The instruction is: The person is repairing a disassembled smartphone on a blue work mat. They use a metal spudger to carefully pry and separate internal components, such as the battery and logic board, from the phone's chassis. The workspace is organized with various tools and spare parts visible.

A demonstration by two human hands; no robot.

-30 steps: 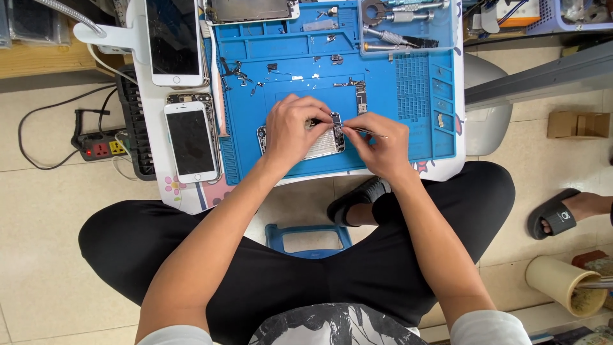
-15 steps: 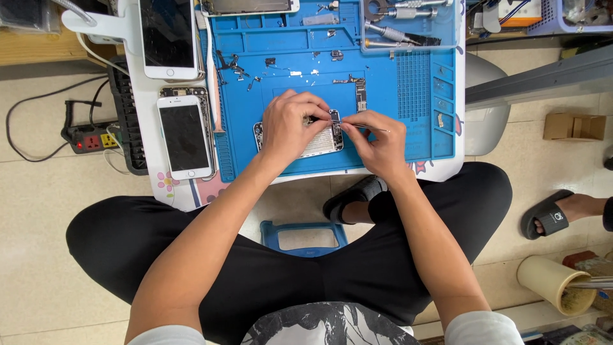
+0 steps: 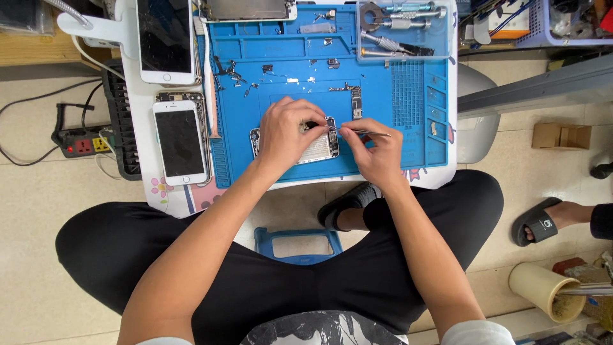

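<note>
I see the left hand (image 3: 285, 131) curled over the opened phone (image 3: 319, 147), fingers pressed down on it, mid blue mat (image 3: 389, 153). Right hand (image 3: 377, 153) pinches thin tweezers (image 3: 365, 132), tip reaching left to the phone's far edge by the left fingertips. Two white phones (image 3: 180, 142) lie left of the mat, tools w/ metal handles (image 3: 396, 25) at far right corner.

Beige tiled floor (image 3: 38, 255), small white table (image 3: 137, 115)

Opened phone (image 3: 316, 148) on mat (image 3: 383, 147), phones (image 3: 180, 142) left
</note>
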